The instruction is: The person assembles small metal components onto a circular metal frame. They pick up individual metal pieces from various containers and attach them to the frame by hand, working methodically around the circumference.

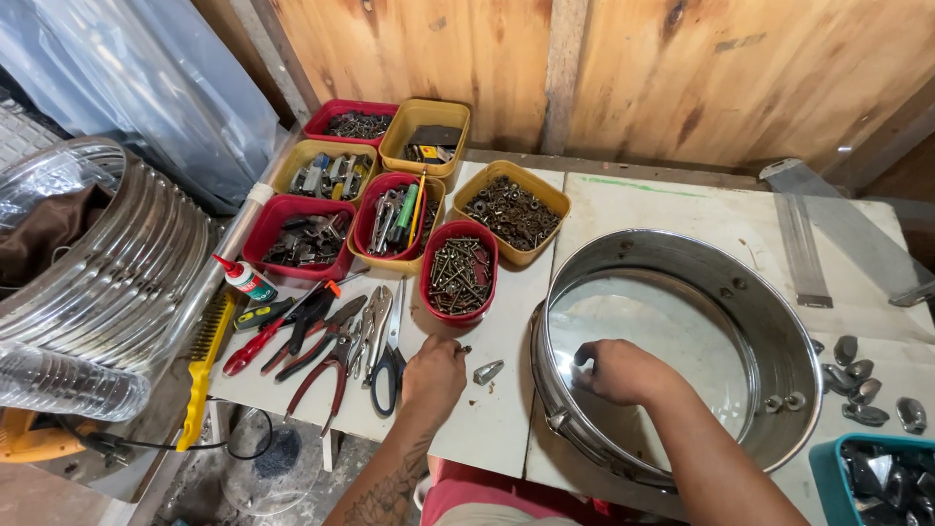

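the round shiny steel hoop (pixel 779 321), open through to the table, fills the lower right of the frame. the right hand (pixel 616 370) is inside it at the near left wall, fingers curled against the rim; whether they pinch anything cannot be told. just left of the hoop the left hand (pixel 435 375) rests on the pale worn tabletop (pixel 497 429), fingers bunched at a small screw – the hold itself is hidden. a small silver metal lug (pixel 488 371) lies between the hands, apart from both. above the left hand stands a red tub of screws (pixel 460 273), with more red and yellow tubs of hardware behind it. pliers and black-handled scissors (pixel 388 360) lie left of the hand. dark metal lugs (pixel 857 380) sit right of the hoop – beside a teal bin (pixel 828 477).
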